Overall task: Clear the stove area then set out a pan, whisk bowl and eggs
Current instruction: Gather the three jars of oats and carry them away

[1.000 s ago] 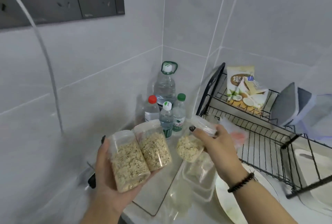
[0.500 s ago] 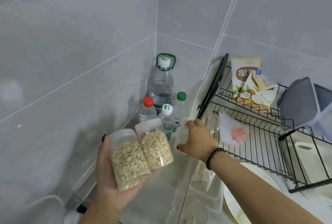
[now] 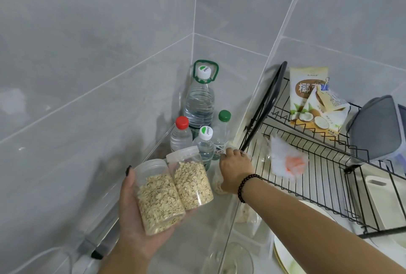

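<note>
The clearing step appeared to be in hand: the oat jars were being gathered into the tiled corner beside the black wire dish rack (image 3: 318,164), away from the cooking space. The left hand (image 3: 136,212) lay cupped, palm up, fingers curled round two clear plastic jars of rolled oats (image 3: 173,188) held side by side. The right hand (image 3: 236,168) reached down just left of the rack's curved end, fingers closed over the top of a third clear jar of oats (image 3: 216,182), which stood at or just above the worktop; whether it had touched down could not be told.

By my judgement the next move called for releasing that third jar beside the bottles, then passing the two jars over from the left hand one at a time, since the gap between bottles and rack looked tight.

Counted: three oat jars; four clear water bottles left of the rack, namely one tall bottle with a green carry handle (image 3: 201,102), one with a red cap (image 3: 181,135), one with a green cap (image 3: 223,126) and one with a white cap (image 3: 205,142). On the rack sat one coconut-printed snack bag (image 3: 312,102) and one crumpled white plastic bag (image 3: 285,161). No pan, whisk bowl or eggs were visible.
</note>
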Available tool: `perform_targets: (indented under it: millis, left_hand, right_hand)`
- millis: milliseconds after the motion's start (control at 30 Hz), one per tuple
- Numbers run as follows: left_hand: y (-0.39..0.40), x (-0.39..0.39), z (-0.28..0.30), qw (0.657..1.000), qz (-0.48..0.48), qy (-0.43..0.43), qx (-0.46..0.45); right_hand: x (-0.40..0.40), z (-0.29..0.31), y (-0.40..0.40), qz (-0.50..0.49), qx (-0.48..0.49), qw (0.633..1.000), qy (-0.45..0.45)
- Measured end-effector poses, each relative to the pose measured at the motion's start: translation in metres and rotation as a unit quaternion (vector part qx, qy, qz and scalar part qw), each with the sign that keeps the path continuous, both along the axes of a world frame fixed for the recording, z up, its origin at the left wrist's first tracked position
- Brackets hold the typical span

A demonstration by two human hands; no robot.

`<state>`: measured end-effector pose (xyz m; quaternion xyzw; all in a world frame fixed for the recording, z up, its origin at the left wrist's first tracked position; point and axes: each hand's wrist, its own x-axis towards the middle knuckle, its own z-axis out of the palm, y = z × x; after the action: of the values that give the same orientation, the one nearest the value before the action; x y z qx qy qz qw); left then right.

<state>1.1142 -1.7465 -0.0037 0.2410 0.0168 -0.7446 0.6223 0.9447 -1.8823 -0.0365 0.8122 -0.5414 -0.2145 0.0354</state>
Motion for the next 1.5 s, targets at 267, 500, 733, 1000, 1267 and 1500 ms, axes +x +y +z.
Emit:
perform_targets:
  millis: [267, 500, 733, 1000, 1267, 1500]
  left_hand:
    - [0.0, 0.003, -0.004, 1.0, -0.017, 0.0, 0.018]
    - [0.003, -0.01, -0.007, 0.998, -0.059, -0.014, 0.032]
    - [0.013, -0.004, -0.012, 0.995, -0.085, -0.051, 0.006]
    - [0.024, 0.009, -0.021, 0.976, -0.074, -0.175, 0.109]
    - [0.023, 0.007, -0.023, 0.976, -0.054, -0.15, 0.147]
    - [0.019, 0.01, -0.017, 0.908, -0.146, -0.386, 0.077]
  right_hand:
    - [-0.005, 0.044, 0.022, -0.058, -0.01, 0.971, -0.233]
    - [0.003, 0.091, 0.046, -0.169, 0.294, 0.798, -0.498]
    - [-0.005, 0.075, 0.049, -0.185, 0.255, 0.801, -0.509]
    - [-0.013, 0.052, 0.044, -0.104, 0.118, 0.919, -0.361]
    - [0.01, 0.014, 0.041, -0.04, 0.108, 0.974, -0.197]
    - [0.011, -0.001, 0.038, -0.002, 0.056, 0.991, -0.121]
